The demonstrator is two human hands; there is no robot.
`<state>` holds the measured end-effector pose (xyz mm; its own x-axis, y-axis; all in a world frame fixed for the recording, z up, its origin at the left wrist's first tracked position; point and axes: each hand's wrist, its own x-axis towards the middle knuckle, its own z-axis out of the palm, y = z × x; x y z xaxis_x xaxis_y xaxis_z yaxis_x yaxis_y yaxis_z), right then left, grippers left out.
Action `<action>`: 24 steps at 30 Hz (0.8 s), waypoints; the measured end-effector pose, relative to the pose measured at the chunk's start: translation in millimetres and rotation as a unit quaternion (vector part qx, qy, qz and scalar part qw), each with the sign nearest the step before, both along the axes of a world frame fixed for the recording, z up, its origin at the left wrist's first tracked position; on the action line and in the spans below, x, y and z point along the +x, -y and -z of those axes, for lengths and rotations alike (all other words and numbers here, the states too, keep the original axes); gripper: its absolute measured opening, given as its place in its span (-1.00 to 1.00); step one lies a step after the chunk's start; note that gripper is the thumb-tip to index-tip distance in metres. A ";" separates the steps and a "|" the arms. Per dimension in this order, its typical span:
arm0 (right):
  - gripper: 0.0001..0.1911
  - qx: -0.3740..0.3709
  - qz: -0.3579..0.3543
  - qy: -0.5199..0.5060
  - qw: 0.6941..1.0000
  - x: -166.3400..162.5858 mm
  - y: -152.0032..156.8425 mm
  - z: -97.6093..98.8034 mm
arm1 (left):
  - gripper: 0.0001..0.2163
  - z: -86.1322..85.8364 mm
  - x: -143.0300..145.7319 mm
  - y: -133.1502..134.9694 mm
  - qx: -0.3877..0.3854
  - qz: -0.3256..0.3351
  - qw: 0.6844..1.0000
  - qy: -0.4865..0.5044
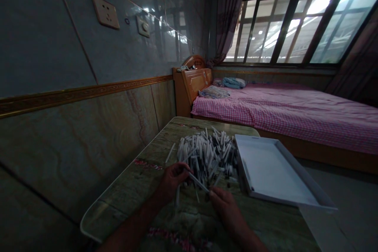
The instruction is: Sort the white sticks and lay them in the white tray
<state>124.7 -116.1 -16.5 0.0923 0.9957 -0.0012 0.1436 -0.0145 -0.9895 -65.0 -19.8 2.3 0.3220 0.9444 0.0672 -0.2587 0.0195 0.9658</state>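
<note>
The left hand [174, 176] and right hand [223, 201] pinch one pale stick [199, 181], apparently working its dimly seen ends; next calls for steady fingers.

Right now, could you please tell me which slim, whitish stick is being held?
The slim, whitish stick slanting between the left hand and the right hand, pinched by both; the others lie loose, mostly heaped on the green, marble-patterned tabletop.

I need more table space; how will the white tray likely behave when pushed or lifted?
The tray is probably light for its size, as it looks thin-walled. Pushed farther out, it could tip off, since part juts past the edge of the table. Being broad and shallow, it may flex if lifted by one side.
</note>
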 end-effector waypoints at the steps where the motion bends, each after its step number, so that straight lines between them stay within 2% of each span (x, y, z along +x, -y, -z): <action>1: -0.47 -0.026 -0.014 -0.035 0.999 -0.5 -0.7 0.5 | -0.68 0.7 -0.6 -0.1 0.010 0.005 1.000 -0.008; 3: -0.44 -0.059 -0.034 -0.087 0.994 -1.5 -1.1 1.9 | -0.69 2.4 -0.8 -0.7 0.022 0.005 0.999 -0.025; 4: -0.45 -0.052 -0.040 -0.093 0.994 -2.3 -0.6 2.1 | -0.68 3.2 -0.4 -1.1 0.023 0.000 0.999 -0.029; 7: -0.53 0.028 -0.060 -0.039 0.997 -5.3 2.8 -0.8 | -0.62 4.6 2.1 -2.5 0.011 -0.024 0.999 -0.020; 9: -0.59 0.056 -0.063 0.000 0.996 -5.6 4.8 -5.1 | -0.52 3.8 2.1 -3.8 0.011 -0.035 0.999 0.002; 12: -0.65 0.047 -0.014 0.042 0.998 7.4 3.8 -14.3 | -0.45 1.2 -5.7 -10.3 0.027 -0.073 0.996 0.033; 14: -0.68 0.062 0.051 0.094 0.992 29.8 1.2 -23.5 | -0.49 1.8 -17.0 -20.2 0.036 -0.139 0.989 0.023; 16: -0.70 0.079 0.147 0.193 0.967 61.3 -0.9 -35.0 | -0.53 6.2 -31.3 -34.3 0.053 -0.243 0.969 -0.003; 18: -0.70 0.057 0.225 0.330 0.915 94.7 -1.2 -46.8 | -0.61 13.5 -45.3 -49.7 0.049 -0.328 0.943 -0.039; 19: -0.68 0.022 0.244 0.402 0.882 109.5 -0.8 -51.7 | -0.64 17.4 -51.1 -56.5 0.049 -0.346 0.935 -0.055; 21: -0.65 -0.095 0.234 0.509 0.823 131.5 0.3 -57.9 | -0.67 23.7 -58.8 -66.7 0.044 -0.365 0.926 -0.078; 24: -0.66 -0.163 0.222 0.530 0.802 144.0 -0.2 -57.4 | -0.69 27.5 -61.5 -72.6 0.038 -0.376 0.919 -0.109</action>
